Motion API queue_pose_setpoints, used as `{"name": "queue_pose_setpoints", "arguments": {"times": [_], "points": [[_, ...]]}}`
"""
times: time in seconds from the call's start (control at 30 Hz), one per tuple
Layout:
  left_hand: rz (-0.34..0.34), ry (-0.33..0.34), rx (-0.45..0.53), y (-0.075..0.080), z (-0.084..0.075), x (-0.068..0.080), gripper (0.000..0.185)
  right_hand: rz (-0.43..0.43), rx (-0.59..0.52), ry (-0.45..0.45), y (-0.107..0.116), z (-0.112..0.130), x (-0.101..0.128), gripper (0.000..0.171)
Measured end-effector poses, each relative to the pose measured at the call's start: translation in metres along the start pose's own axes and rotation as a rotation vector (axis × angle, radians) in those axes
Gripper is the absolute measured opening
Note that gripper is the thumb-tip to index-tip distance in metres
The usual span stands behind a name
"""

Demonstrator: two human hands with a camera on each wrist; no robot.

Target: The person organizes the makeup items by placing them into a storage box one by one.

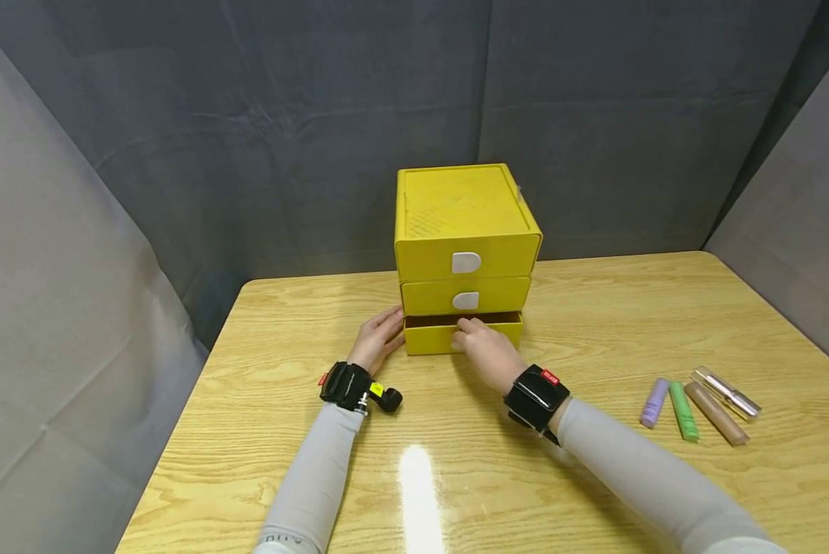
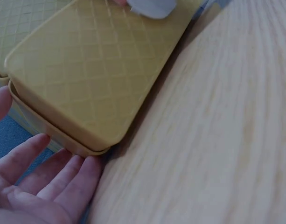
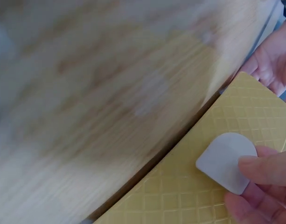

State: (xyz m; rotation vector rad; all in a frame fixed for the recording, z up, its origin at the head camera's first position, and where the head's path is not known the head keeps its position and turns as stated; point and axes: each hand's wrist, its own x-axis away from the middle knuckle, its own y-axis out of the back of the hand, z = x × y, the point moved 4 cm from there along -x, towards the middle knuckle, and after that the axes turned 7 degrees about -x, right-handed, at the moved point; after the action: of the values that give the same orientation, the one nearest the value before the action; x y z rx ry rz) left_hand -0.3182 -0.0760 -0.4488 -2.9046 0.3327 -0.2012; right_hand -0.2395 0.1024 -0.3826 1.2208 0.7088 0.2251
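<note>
A yellow three-drawer box [image 1: 466, 200] stands on the table, and its bottom drawer [image 1: 428, 338] is pulled out a little, with a dark gap above its front. My right hand [image 1: 486, 350] pinches that drawer's white handle [image 3: 226, 161] between thumb and fingers. On the box's left side rests my left hand [image 1: 379, 338]; in the left wrist view its fingers [image 2: 63, 182] are extended and touch the casing edge beside the drawer front. The middle drawer [image 1: 428, 296] and top drawer [image 1: 424, 261] are closed. What lies inside the bottom drawer is hidden.
On the right of the wooden table [image 1: 282, 369] lie a purple tube [image 1: 654, 402], a green tube [image 1: 683, 411], a brownish tube [image 1: 716, 413] and a shiny silver-and-clear tube [image 1: 726, 392]. A dark grey cloth [image 1: 282, 138] hangs behind the box.
</note>
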Motion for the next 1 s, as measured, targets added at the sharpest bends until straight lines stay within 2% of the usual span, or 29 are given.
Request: {"name": "queue_pose_setpoints", "arguments": {"times": [0.37,0.53,0.8,1.0], "points": [[-0.007,-0.006,-0.006,0.000,0.000,0.000,0.048,-0.002,0.030,0.068,0.006,0.017,0.018,0.023],[-0.015,0.006,0.008,0.001,0.001,-0.001,0.048,0.001,0.007,0.092,0.010,0.025,0.027,0.027],[-0.013,0.004,-0.005,0.000,0.000,0.000,0.048,0.016,-0.005,0.124,0.015,0.037,0.040,0.018],[-0.001,0.002,-0.017,0.001,0.000,0.000,0.050,0.028,-0.017,0.147,0.017,0.046,0.050,0.019]]}}
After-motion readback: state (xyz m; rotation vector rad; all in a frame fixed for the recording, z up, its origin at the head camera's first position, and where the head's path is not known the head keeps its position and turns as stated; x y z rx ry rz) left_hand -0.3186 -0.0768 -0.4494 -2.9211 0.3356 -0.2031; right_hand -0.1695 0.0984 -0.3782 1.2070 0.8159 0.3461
